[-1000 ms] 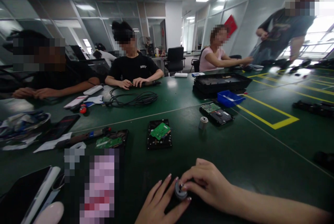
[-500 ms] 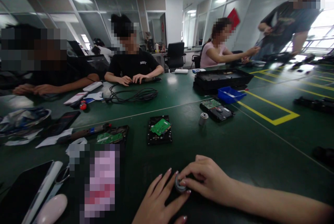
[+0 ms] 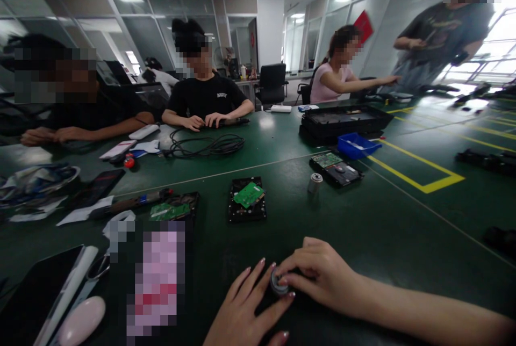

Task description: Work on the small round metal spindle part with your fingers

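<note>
A small round grey metal part (image 3: pixel 279 283) stands on the green table in front of me, its kind unclear. My left hand (image 3: pixel 252 303) lies low with its fingers spread, and two of them clasp the part from either side. From the right, my right hand (image 3: pixel 318 276) bends over it, thumb and forefinger pinched at its top. Those fingertips hide the part's middle, so anything tiny between them cannot be made out. Beyond my hands, a silver metal cylinder (image 3: pixel 315 183) stands upright. A hard drive (image 3: pixel 234 210) with a loose green circuit board (image 3: pixel 249 194) on it lies left of that.
Another hard drive (image 3: pixel 344 170), a blue bin (image 3: pixel 358 145) and a black tray (image 3: pixel 342 123) sit farther back right. An electric screwdriver (image 3: pixel 133 202), a phone (image 3: pixel 99 185) and a pink oval object (image 3: pixel 83 320) lie left. Coiled black cable (image 3: pixel 209 144) rests before a seated co-worker (image 3: pixel 205 96).
My hands and the round part have hardly moved. At the far right, the standing person has straightened a little, and the seated person in pink has lowered an outstretched hand.
</note>
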Tool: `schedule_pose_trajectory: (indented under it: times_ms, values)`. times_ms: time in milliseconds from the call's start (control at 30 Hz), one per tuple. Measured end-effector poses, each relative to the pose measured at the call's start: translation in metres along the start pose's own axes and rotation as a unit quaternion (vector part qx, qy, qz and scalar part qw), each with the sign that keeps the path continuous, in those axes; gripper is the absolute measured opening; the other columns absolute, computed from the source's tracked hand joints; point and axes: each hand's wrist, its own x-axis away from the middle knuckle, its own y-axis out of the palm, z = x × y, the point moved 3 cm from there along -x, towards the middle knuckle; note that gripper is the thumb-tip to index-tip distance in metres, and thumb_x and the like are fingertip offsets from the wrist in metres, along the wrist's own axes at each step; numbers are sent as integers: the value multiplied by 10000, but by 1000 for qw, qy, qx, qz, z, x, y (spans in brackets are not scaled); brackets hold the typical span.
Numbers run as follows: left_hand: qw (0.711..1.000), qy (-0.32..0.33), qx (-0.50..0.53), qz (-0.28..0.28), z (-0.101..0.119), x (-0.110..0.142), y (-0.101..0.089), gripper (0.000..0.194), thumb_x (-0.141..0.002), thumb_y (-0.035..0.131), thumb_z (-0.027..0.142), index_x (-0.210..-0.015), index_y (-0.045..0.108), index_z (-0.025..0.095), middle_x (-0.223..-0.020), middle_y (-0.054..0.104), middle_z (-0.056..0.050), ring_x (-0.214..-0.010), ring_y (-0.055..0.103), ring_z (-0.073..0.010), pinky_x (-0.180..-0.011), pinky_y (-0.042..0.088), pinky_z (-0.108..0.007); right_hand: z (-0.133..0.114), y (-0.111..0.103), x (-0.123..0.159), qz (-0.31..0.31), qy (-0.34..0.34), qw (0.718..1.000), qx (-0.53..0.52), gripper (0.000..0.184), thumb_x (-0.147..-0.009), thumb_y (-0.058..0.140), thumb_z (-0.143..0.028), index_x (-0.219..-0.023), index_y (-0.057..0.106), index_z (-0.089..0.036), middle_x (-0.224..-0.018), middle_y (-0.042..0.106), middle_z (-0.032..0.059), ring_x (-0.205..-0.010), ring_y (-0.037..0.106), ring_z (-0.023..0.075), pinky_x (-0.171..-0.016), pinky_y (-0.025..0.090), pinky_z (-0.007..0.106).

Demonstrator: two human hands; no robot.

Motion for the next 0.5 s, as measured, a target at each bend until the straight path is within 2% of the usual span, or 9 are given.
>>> schedule_pose_trajectory:
  times_ms: [133,233,333,433,500]
  values:
    - [1000,5,-12,1,-2,2,4,566,-968,586,406,-1496,396,339,-1444,508,-80,-1327,470,-317,-966,510,-453,10,-11,-4,45,46,998,20,238,-974,577,-398,-996,744,-231,-572,578,-43,-535,479,110,-653,355,265]
    - [998,28,-42,33,-4,4,8,549,-1003,526,473,-1511,367,336,-1410,540,-96,-1302,499,-320,-935,532,-432,21,-19,-11,10,77,996,36,202,-942,626,-385,-981,758,-237,-542,507,-58,-522,441,104,-659,363,261]
    - [995,42,-70,53,-7,6,11,515,-1027,489,456,-1513,356,348,-1396,558,-85,-1292,517,-304,-936,538,-403,32,-24,-16,-45,94,994,36,169,-924,654,-361,-979,769,-252,-605,584,-42,-545,456,105,-638,374,241]
    - [993,44,-96,54,-10,5,11,492,-1042,507,301,-1504,359,386,-1386,577,-38,-1268,552,-257,-957,533,-359,43,-23,-15,-102,86,991,30,195,-935,633,-372,-1017,765,-254,-768,694,-12,-618,527,116,-635,388,225]
    - [990,57,-112,61,-9,5,12,499,-1045,494,245,-1496,360,408,-1348,611,-9,-1222,597,-229,-932,555,-332,50,-21,-13,-131,78,988,31,193,-924,646,-373,-1019,765,-254,-829,714,-10,-652,558,116,-639,392,215]
